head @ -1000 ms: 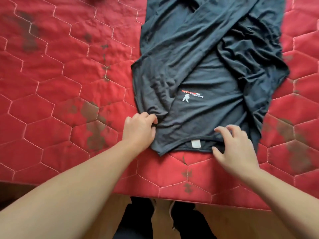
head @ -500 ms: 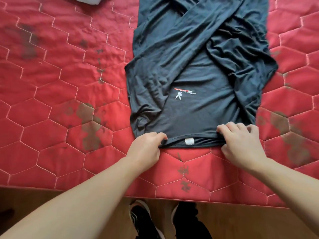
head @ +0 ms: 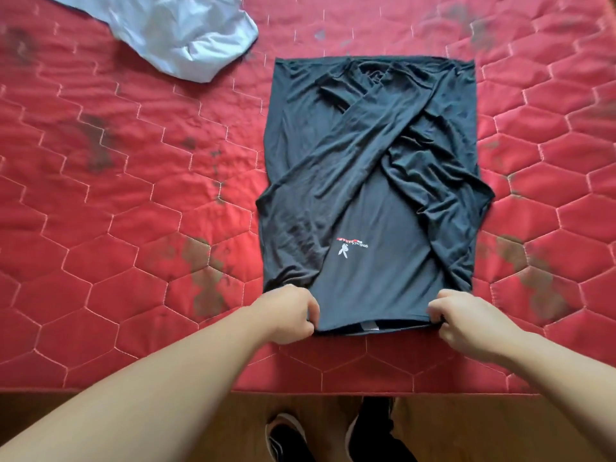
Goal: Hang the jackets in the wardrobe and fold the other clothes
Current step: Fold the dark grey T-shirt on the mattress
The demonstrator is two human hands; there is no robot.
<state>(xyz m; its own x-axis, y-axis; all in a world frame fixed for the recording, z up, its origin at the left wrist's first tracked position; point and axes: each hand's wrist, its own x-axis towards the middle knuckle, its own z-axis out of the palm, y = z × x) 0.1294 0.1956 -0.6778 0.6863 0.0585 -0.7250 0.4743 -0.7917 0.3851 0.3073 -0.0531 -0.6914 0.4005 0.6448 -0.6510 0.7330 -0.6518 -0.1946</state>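
1. The left hand (head: 289, 313) pinches the near left corner of the black shirt (head: 373, 195), fingers curled round the collar edge.
2. The right hand (head: 466, 320) pinches the near right corner the same way.
3. The shirt lies flat on the red quilted bed (head: 116, 211), sleeves crossed over its body.
4. A white garment (head: 180, 31) lies crumpled at the far left, apart from the shirt.

head | steep downward, forward | close over red quilted mattress (head: 133, 228)
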